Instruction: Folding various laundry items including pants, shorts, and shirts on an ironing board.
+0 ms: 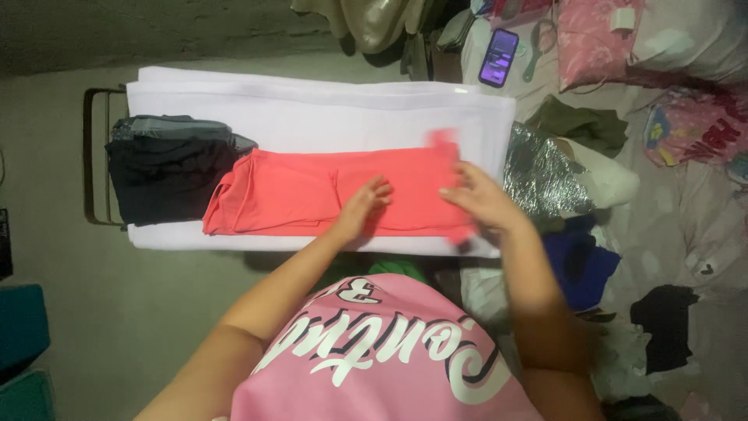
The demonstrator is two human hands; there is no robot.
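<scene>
Coral-red cloth, a garment [312,195] partly folded into a long band, lies across the white-covered ironing board [312,117], its left end just beside a stack of dark folded clothes [167,175]. The person's left hand [360,206] rests flat near the middle of the garment, fingers loosely spread, pinning it down. The right hand [485,199] is at the garment's right end, fingers curled about the blurred edge, which looks lifted off the board. The step in hand appears to be folding: the right end is being turned over. The next move would call for carrying that end leftward over the pinned middle, keeping the edges square. A phone [499,57] lies well apart on the bed.
</scene>
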